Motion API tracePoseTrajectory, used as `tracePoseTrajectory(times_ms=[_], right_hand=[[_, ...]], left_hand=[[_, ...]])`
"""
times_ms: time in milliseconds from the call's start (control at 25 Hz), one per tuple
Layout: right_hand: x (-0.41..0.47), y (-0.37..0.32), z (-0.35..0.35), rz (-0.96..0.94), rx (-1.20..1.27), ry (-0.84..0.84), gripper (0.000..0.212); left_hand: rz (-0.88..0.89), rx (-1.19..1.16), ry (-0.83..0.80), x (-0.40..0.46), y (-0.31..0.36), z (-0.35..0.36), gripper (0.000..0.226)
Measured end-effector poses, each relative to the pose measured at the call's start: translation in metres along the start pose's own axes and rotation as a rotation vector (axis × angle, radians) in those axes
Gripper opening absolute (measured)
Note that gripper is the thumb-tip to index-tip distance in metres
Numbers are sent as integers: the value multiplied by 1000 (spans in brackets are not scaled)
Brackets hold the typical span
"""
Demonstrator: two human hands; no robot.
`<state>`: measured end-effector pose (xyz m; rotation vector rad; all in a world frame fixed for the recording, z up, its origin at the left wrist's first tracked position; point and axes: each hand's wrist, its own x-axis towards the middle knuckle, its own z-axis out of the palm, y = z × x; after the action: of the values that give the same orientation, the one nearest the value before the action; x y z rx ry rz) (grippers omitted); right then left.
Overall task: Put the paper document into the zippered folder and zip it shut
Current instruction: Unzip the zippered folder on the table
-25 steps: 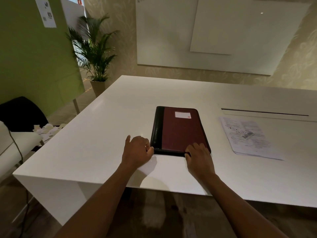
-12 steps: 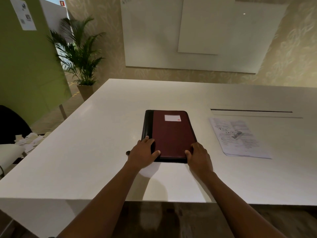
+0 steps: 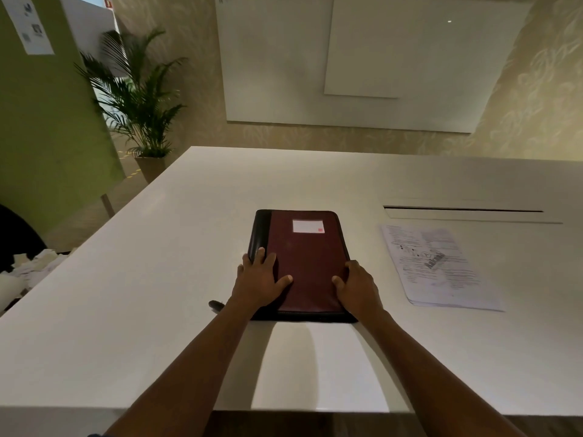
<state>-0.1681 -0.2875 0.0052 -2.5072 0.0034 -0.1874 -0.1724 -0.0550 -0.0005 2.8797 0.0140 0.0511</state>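
i can read no text here. paper document (image 3: 438,266): printed lines and a bold slanted heading, too blurred to make out. folder (image 3: 303,263): white label (image 3: 308,226) with a small red mark, no legible words. wall notice (image 3: 31,25) on the green panel: print too small.

Dim, warm light overhead; arm shadows fall toward the counter (image 3: 157,279) edge, glare patch near it, wide-angle bending at corners.

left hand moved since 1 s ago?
Yes. The left hand was on the table beside the folder's near-left corner; it now lies flat on the cover, further from the table's near edge, towards the white label.
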Motion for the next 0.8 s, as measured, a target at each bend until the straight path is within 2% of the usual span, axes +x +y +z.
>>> tracePoseTrajectory(times_ms=[360, 560, 640, 800], right_hand=[[54, 4, -2, -49, 197, -46, 48], [68, -11, -18, -45, 382, 9, 41], [71, -23, -29, -74, 420, 44, 36], [76, -54, -52, -124, 528, 68, 32]], left_hand=[[-139, -35, -58, 52, 18, -6, 75], [-215, -124, 3, 70, 33, -30, 45], [-97, -172, 76, 77, 45, -46, 40], [258, -544, 172, 77, 82, -91, 43]])
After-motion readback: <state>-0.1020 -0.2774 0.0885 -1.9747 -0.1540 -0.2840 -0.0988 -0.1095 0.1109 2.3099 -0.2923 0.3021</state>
